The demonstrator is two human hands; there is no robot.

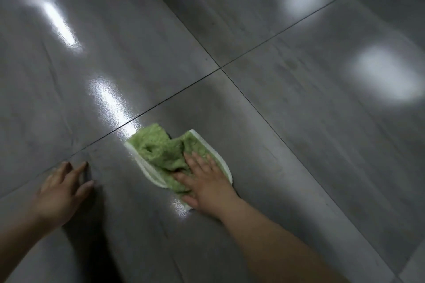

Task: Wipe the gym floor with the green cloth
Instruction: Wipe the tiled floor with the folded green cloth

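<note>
Nearest, at 7 o'clock, the left hand [61, 193] rests on the gym floor [299, 133], fingers spread and straight, holding nothing. At 6 o'clock, the right hand [204, 179] presses flat, fingers extended, on the green cloth [158, 151]. It is fluffy, crumpled and white-edged, just below a dark grout line [172, 96]. Glossy grey tiles carry glare toward 12 o'clock.

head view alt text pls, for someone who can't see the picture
A person's right hand presses flat on a crumpled green terry cloth with white edging, lying on a glossy grey tiled floor. The left hand, fingers spread, rests on the floor to the left, apart from the cloth.
</note>
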